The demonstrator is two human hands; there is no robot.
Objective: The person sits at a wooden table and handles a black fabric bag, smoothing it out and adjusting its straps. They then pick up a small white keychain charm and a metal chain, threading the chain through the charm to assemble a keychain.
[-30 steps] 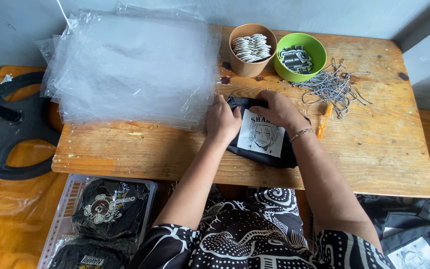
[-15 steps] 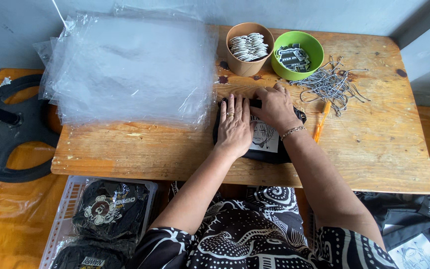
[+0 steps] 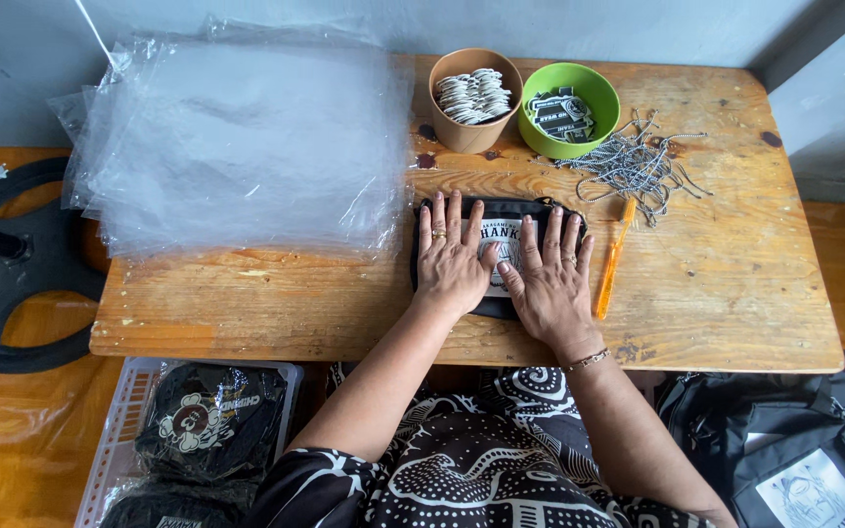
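Observation:
A folded black garment with a white printed patch point(image 3: 497, 219) lies flat near the middle of the wooden table point(image 3: 735, 293). My left hand point(image 3: 452, 258) rests palm down on its left half, fingers spread. My right hand point(image 3: 550, 284) lies flat on its right half, fingers also spread. Both palms press on the cloth and hold nothing. An orange tool point(image 3: 614, 260) lies just right of my right hand.
A stack of clear plastic bags point(image 3: 237, 137) covers the table's left. At the back stand a brown cup of white tags point(image 3: 474, 98), a green bowl of black tags point(image 3: 569, 110) and a pile of string loops point(image 3: 633, 164). A white basket of bagged black garments point(image 3: 198, 430) sits below.
The garment has gone from a loose fold to lying flat. Both hands moved from gripping and turning it to lying side by side, palms down, on top.

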